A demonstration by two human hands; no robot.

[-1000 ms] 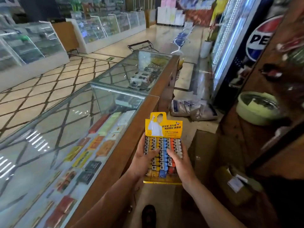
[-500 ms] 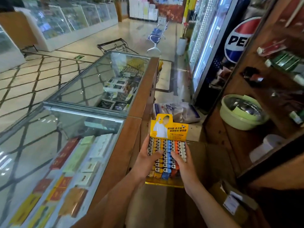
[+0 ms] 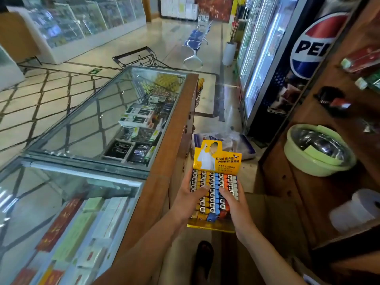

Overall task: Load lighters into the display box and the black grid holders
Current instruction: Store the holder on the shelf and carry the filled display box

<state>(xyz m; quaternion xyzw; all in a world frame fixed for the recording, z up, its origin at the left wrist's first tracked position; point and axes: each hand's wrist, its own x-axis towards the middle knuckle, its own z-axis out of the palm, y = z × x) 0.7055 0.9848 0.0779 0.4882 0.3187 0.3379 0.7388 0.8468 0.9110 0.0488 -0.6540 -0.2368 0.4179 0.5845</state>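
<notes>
A yellow display box [image 3: 217, 159] with a printed header card is held in the air in front of me, over the aisle behind the counter. It is packed with rows of lighters [image 3: 213, 182] in white, yellow, blue and orange. My left hand [image 3: 190, 200] grips the box's left side with the thumb lying across the lighters. My right hand [image 3: 232, 204] grips the right side, its thumb also on the lighters. No black grid holders are in view.
A glass display counter [image 3: 98, 124] with a wooden edge [image 3: 164, 161] runs along my left. Wooden shelves [image 3: 308, 182] on the right hold a green basin [image 3: 298, 161] and a paper roll [image 3: 357, 208]. A drinks fridge [image 3: 273, 68], bags [image 3: 230, 140] and a cardboard box stand ahead.
The view has swung and moved forward along the counter. Both hands keep the same grip on the box, which stays in front of me.
</notes>
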